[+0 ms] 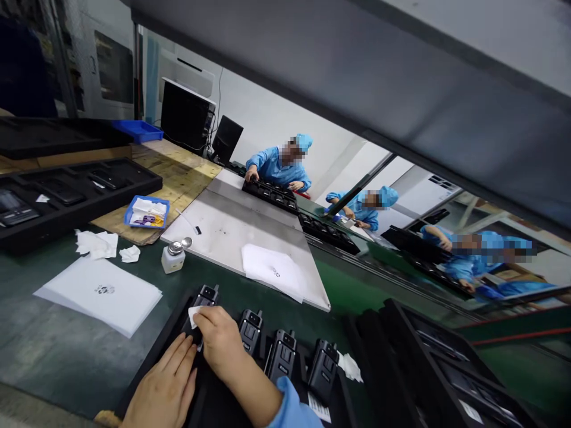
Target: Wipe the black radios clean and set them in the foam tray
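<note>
Grip of our right hand (220, 342): fingers closed narrowly on a small white wipe (193, 315), which we press against the leftmost black handset (206, 296). That handset sits at the left end of a row in a black tray (151, 362) at the near edge of the green surface (53, 351). Three more handsets (282, 353) stand to its right in the same tray. Our blue sleeve (292, 410) enters from the near right.

Grip of our left hand (165, 386): wide, holding nothing, fingers stretched flat on the tray just near of the handset and touching the right hand's wrist side.

A crumpled tissue (350, 365) lies at the right end of the row. Left of the tray we see a stack of white sheets (100, 294). Beyond it lie loose crumpled wipes (96, 244), and a small white bottle (173, 257) with a metal cap stands to their right. A grey metal plate (223, 226) lies farther off and carries another white sheet (272, 270). A blue bin (147, 212) rests on cardboard to the plate's left. Long black trays (66, 196) occupy the far left, and further black trays (446, 362) are stacked at the near right.

Three co-workers (279, 166) in blue coats and caps are at the far right, their hands on trays of their own.
</note>
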Motion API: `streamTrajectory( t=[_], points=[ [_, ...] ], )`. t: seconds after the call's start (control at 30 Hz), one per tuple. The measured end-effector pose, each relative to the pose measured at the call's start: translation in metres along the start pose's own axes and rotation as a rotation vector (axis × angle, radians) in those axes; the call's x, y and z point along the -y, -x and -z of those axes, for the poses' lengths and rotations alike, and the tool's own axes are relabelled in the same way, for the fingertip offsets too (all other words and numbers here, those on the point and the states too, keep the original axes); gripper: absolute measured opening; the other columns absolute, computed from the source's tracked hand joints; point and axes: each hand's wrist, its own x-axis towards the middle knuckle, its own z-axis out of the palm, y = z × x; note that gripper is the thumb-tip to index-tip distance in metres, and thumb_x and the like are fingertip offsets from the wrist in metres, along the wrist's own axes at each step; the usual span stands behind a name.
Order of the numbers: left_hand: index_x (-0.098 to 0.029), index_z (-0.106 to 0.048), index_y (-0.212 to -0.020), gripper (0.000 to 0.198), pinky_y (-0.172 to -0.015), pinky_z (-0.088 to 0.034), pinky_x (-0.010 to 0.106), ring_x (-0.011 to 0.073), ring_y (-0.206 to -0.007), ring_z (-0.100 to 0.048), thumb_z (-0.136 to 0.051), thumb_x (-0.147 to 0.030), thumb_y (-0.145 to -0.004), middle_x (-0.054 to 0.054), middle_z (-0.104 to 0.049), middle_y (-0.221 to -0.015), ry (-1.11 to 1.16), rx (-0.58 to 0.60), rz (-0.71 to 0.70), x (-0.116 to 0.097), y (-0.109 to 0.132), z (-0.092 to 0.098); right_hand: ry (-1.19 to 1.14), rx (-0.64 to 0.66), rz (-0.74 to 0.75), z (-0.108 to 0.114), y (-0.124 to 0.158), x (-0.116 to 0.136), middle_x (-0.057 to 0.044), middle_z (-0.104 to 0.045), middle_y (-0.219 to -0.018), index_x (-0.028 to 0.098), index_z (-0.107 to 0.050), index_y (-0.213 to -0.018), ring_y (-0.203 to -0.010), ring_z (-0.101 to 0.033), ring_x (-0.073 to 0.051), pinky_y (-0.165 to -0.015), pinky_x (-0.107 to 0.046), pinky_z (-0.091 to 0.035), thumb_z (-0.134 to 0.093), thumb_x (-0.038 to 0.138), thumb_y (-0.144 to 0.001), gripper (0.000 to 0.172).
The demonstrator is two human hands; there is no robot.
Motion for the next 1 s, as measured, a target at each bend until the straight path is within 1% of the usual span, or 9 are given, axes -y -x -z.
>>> streamTrajectory(
  t=[0.1,0.2,0.27,0.4,0.5,0.57,0.73,0.87,1.0],
  points=[
    [-0.012,-0.063,-0.123,0.036,-0.095,-0.057,0.035,0.026,-0.123,-0.061,-0.05,-0.029,-0.094,0.012,-0.068,-0.128,0.039,0.01,0.028,-0.002,-0.002,0.003,0.114,0.08,-0.111,-0.012,-0.009,0.014,-0.01,-0.067,-0.108,0.018,-0.068,-0.106,-0.093,-0.057,-0.024,-0.081,-0.035,-0.05,-0.058,0.011,-0.089,0.021],
    [-0.013,-0.063,-0.124,0.035,-0.096,-0.057,0.035,0.0257,-0.124,-0.06,-0.051,-0.028,-0.094,0.011,-0.067,-0.129,0.071,0.023,0.045,-0.003,-0.003,0.004,0.183,0.054,-0.194,-0.011,-0.009,0.016,-0.009,-0.065,-0.105,0.022,-0.068,-0.106,-0.092,-0.054,-0.025,-0.08,-0.04,-0.043,-0.056,0.018,-0.093,0.018],
    [-0.014,-0.062,-0.125,0.036,-0.097,-0.056,0.035,0.026,-0.125,-0.059,-0.051,-0.027,-0.094,0.011,-0.067,-0.13,0.089,0.035,0.065,-0.003,-0.003,0.005,0.191,0.052,-0.196,-0.009,-0.005,0.017,-0.009,-0.064,-0.102,0.024,-0.068,-0.106,-0.092,-0.052,-0.025,-0.079,-0.04,-0.038,-0.055,0.021,-0.095,0.018],
    [-0.013,-0.062,-0.126,0.037,-0.097,-0.057,0.035,0.0259,-0.126,-0.059,-0.05,-0.025,-0.094,0.012,-0.066,-0.131,0.123,0.045,0.085,-0.003,-0.003,0.005,0.149,0.072,-0.139,-0.008,0.003,0.017,-0.006,-0.064,-0.091,0.025,-0.069,-0.104,-0.084,-0.05,-0.021,-0.075,-0.039,-0.032,-0.054,0.02,-0.095,0.018],
    [-0.014,-0.064,-0.123,0.034,-0.098,-0.056,0.035,0.026,-0.128,-0.058,-0.051,-0.025,-0.094,0.011,-0.066,-0.131,0.122,0.056,0.084,-0.003,-0.004,0.006,0.161,0.041,-0.163,-0.009,0.001,0.015,-0.005,-0.064,-0.091,0.027,-0.07,-0.105,-0.085,-0.049,-0.021,-0.076,-0.04,-0.03,-0.055,0.022,-0.096,0.018],
    [-0.014,-0.065,-0.121,0.033,-0.099,-0.056,0.035,0.026,-0.129,-0.057,-0.05,-0.026,-0.094,0.011,-0.066,-0.131,0.113,0.063,0.09,-0.003,-0.003,0.006,0.178,0.031,-0.194,-0.009,-0.001,0.014,-0.006,-0.064,-0.091,0.027,-0.071,-0.105,-0.086,-0.049,-0.022,-0.077,-0.04,-0.029,-0.055,0.022,-0.096,0.019],
    [-0.013,-0.064,-0.123,0.035,-0.098,-0.056,0.035,0.025,-0.127,-0.058,-0.048,-0.025,-0.095,0.011,-0.066,-0.132,0.066,0.079,0.051,-0.002,-0.002,0.005,0.131,0.059,-0.174,-0.008,0.0,0.016,-0.004,-0.063,-0.088,0.027,-0.071,-0.103,-0.083,-0.048,-0.02,-0.077,-0.04,-0.029,-0.054,0.022,-0.096,0.019],
    [-0.013,-0.065,-0.12,0.033,-0.097,-0.057,0.037,0.0263,-0.129,-0.057,-0.048,-0.026,-0.095,0.011,-0.067,-0.13,0.084,0.07,0.073,-0.001,-0.002,0.004,0.141,0.045,-0.237,-0.005,0.0,0.016,-0.005,-0.065,-0.09,0.028,-0.071,-0.104,-0.086,-0.05,-0.021,-0.077,-0.04,-0.029,-0.056,0.022,-0.096,0.019],
    [-0.016,-0.063,-0.124,0.035,-0.096,-0.056,0.034,0.0249,-0.126,-0.059,-0.048,-0.028,-0.095,0.009,-0.066,-0.132,0.133,0.065,0.092,0.0,-0.001,0.002,0.132,0.106,-0.21,-0.001,0.001,0.014,-0.004,-0.065,-0.092,0.029,-0.071,-0.106,-0.086,-0.05,-0.02,-0.079,-0.04,-0.031,-0.055,0.024,-0.097,0.019]
  ],
)
